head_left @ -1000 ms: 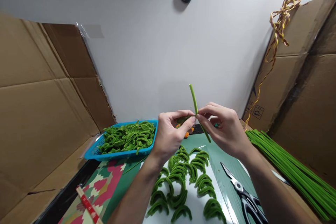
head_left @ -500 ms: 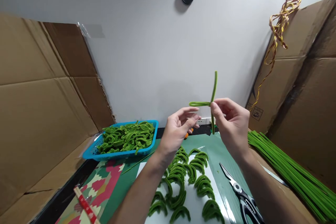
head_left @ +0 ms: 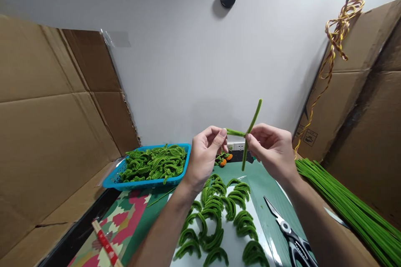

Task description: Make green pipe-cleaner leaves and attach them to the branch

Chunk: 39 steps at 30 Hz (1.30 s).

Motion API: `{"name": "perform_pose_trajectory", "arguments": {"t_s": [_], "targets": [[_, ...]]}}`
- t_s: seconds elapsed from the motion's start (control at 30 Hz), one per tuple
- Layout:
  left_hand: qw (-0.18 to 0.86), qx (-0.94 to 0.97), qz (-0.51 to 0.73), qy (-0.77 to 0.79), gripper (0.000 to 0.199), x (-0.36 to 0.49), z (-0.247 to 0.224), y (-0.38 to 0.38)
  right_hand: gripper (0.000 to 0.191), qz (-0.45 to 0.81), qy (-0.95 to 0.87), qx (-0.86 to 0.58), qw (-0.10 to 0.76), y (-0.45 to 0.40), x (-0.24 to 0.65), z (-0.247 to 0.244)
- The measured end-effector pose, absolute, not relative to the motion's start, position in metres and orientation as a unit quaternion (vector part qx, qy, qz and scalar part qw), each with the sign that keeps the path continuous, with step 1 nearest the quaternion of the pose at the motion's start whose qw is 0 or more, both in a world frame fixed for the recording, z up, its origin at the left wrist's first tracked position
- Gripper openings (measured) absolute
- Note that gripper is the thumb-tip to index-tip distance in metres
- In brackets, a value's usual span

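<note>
A green fuzzy stem is bent into a cross shape, with a folded loop to the left and two free ends up and down. My left hand pinches the tip of the loop between thumb and finger. At the crossing, my right hand grips the stem between thumb and fingers. Below my hands, curved green pieces lie in clusters on a white sheet.
A blue basket of twisted green pieces stands at the left. Scissors and long green stems lie at the right. Small orange items sit by the wall. A red-wrapped stick lies front left. Cardboard flanks both sides.
My left hand has closed on the loop's left end, where it was apart from it before. The stem has tilted and lowered slightly, with its upper end leaning right.
</note>
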<state>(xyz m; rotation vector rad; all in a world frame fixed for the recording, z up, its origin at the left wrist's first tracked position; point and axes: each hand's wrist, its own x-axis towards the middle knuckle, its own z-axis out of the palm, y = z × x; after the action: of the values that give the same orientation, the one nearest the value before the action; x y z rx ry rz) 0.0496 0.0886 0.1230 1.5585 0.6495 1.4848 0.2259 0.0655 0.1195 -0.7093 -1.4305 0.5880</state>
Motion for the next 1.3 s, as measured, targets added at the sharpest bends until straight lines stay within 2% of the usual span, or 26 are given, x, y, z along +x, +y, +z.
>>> {"name": "perform_pose_trajectory", "arguments": {"t_s": [0.23, 0.47, 0.67, 0.77, 0.9, 1.03, 1.17, 1.3], "targets": [[0.435, 0.637, 0.584, 0.252, 0.026, 0.046, 0.123, 0.089, 0.025, 0.257, -0.645, -0.319, 0.645, 0.064, 0.225, 0.120], [0.408, 0.665, 0.577, 0.242, 0.021, 0.042, 0.123, 0.090, 0.035, 0.375, -0.643, -0.286, 0.604, 0.068, 0.229, 0.118], [0.423, 0.666, 0.551, 0.272, 0.034, 0.040, 0.121, 0.092, 0.033, 0.365, -0.662, -0.291, 0.586, 0.070, 0.232, 0.118], [0.427, 0.670, 0.544, 0.270, 0.027, 0.037, 0.121, 0.094, 0.033, 0.369, -0.661, -0.291, 0.585, 0.070, 0.232, 0.118], [0.414, 0.693, 0.533, 0.254, 0.018, 0.032, 0.123, 0.093, 0.034, 0.441, -0.628, -0.266, 0.584, 0.071, 0.232, 0.116], [0.336, 0.723, 0.541, 0.268, 0.020, 0.029, 0.129, 0.087, 0.038, 0.540, -0.561, -0.254, 0.574, 0.071, 0.228, 0.117], [0.197, 0.757, 0.560, 0.272, 0.012, 0.029, 0.131, 0.081, 0.042, 0.625, -0.500, -0.253, 0.543, 0.072, 0.224, 0.119], [0.084, 0.769, 0.584, 0.248, 0.018, 0.030, 0.131, 0.079, 0.039, 0.693, -0.480, -0.215, 0.494, 0.073, 0.222, 0.117]]}}
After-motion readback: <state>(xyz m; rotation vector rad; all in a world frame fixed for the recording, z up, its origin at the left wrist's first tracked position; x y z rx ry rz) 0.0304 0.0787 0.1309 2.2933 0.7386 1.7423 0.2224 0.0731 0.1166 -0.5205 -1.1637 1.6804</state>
